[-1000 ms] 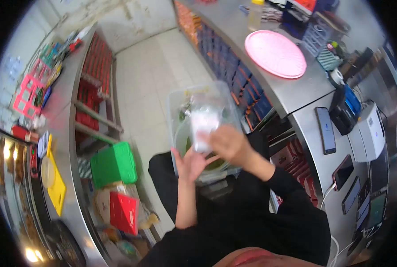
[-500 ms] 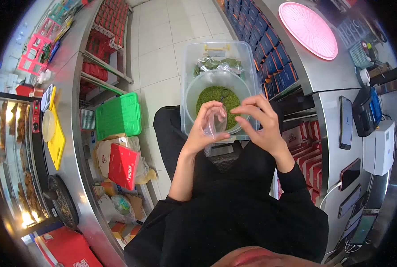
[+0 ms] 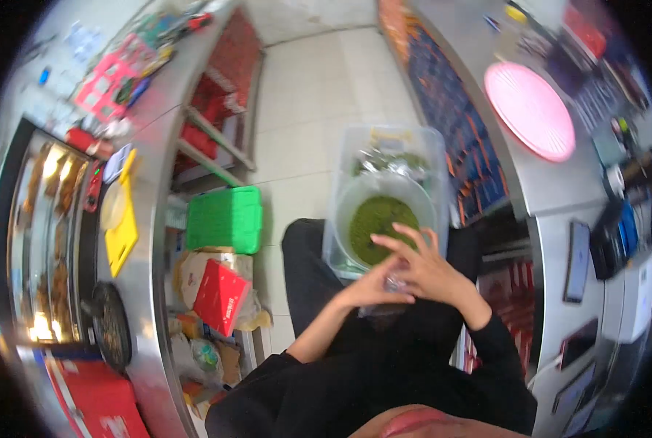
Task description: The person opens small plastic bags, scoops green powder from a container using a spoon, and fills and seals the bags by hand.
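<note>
Both hands are working close together at the near edge of the round tub [image 3: 386,185], and a clear plastic bag [image 3: 394,283] glints between them. The left hand [image 3: 370,287] has the bag between its thumb and fingers. The right hand [image 3: 439,276] comes in against it, fingers fanned, the longest reaching over the tub's near rim; blur hides whether that hand pinches any of the film, so I can't tell.

Here's the risk: film this thin could slip or fold shut if the left thumb eases off, and the mouth, which I can't make out, might crumple under the right fingers. The bag sits just on the near side of the tub, so anything spilling from it could land on the dark-clad lap [image 3: 307,255] rather than back inside. A knock from the right wrist could also jog the tub.

Now the textures! The tub is smooth, cloudy plastic with a round rim, and inside it lies a green mass [image 3: 373,219], grainy-looking and matte. Around the tub stands a clear bin [image 3: 351,142], boxy with rounded corners. Beyond the tub, inside that bin, shiny crinkled packets [image 3: 391,162] catch the light. Well off to the tub's right, a pink disc [image 3: 530,109] shows fine ridges, oval from this angle.
</note>
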`<state>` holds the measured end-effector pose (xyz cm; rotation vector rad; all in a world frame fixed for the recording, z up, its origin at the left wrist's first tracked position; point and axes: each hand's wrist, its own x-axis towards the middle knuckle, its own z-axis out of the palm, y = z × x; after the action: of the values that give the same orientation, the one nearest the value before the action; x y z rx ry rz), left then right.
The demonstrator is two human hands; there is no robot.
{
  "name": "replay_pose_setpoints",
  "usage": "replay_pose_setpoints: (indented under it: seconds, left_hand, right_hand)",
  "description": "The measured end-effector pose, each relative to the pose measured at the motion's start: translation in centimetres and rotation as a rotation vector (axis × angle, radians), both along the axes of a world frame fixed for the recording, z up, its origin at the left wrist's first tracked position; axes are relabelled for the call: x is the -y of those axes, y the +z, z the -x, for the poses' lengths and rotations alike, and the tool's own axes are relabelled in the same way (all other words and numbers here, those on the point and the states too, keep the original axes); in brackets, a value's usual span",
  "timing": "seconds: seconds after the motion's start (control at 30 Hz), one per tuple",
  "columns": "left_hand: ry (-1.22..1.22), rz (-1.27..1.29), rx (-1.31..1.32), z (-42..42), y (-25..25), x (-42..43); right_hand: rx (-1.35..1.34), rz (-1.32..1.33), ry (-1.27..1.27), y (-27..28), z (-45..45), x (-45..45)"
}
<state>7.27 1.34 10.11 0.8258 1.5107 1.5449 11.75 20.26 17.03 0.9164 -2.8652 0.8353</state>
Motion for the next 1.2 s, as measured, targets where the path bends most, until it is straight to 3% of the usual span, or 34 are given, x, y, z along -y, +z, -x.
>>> replay_pose_setpoints:
  seconds: [0.13,0.27,0.33,0.4,0.47,0.53,0.6,0.67,0.73,0.8,0.87,0.9,0.97,1.0,1.07,1.2]
  left_hand:
    - [-0.151,0.1,0.033,-2.0,-1.9,-0.2]
    - [-0.156,0.009,0.07,-2.9,-2.5,0.2]
    - [-0.118,0.007,-0.134,-2.7,-2.6,0.1]
    - [-0.186,0.065,-0.159,-1.2,-2.0,-0.3]
    - [-0.207,0.113,0.066,0.4,-0.4,-1.7]
    - [-0.047,-0.15,0.104,1.9,-0.9,-5.1]
    - [0.071,-0.302,0.273,4.0,1.6,-10.2]
    - [0.049,-0.517,0.528,5.0,5.6,-16.7]
    - [-0.044,-0.581,0.405,4.9,8.6,-23.7]
    - [-0.093,-0.645,0.397,4.1,11.3,-30.6]
    - [0.002,-0.635,0.077,3.9,11.8,-37.1]
    - [-0.008,-0.64,0.081,4.8,10.7,-39.6]
    - [0.251,-0.56,-0.581,6.1,8.3,-43.2]
    - [0.244,-0.575,-0.577,5.3,8.7,-42.9]
    - [0.326,-0.353,-0.985,3.8,9.2,-39.9]
    - [0.109,-0.26,-1.284,3.9,8.2,-36.3]
  right_hand:
    - [0.079,-0.078,-0.005,-3.6,-1.0,1.7]
    - [0.154,0.041,0.036,-2.0,-1.8,0.0]
    - [0.135,0.124,-0.02,-1.6,-2.0,-2.0]
    - [0.052,0.316,-0.182,-0.3,-2.6,-5.4]
    - [0.015,0.549,-0.481,2.3,-4.7,-8.5]
    - [-0.168,0.741,-0.812,4.1,-7.9,-10.8]
    - [-0.285,1.236,-0.984,1.6,-11.8,-12.8]
    - [-0.425,1.551,-0.956,-0.4,-14.3,-12.9]
    - [-0.39,1.649,-1.085,1.1,-15.1,-11.2]
    - [-0.183,1.804,-0.902,1.1,-16.8,-10.7]
    - [-0.245,1.638,-1.103,3.1,-16.1,-8.6]
    - [-0.255,1.633,-1.111,2.8,-16.5,-8.8]
    - [-0.099,1.809,-0.867,1.7,-17.3,-9.4]
    - [-0.116,1.799,-0.873,2.1,-17.4,-9.5]
    - [-0.057,1.877,-0.997,2.6,-17.0,-9.3]
    - [-0.022,1.889,-1.024,1.6,-16.6,-9.6]
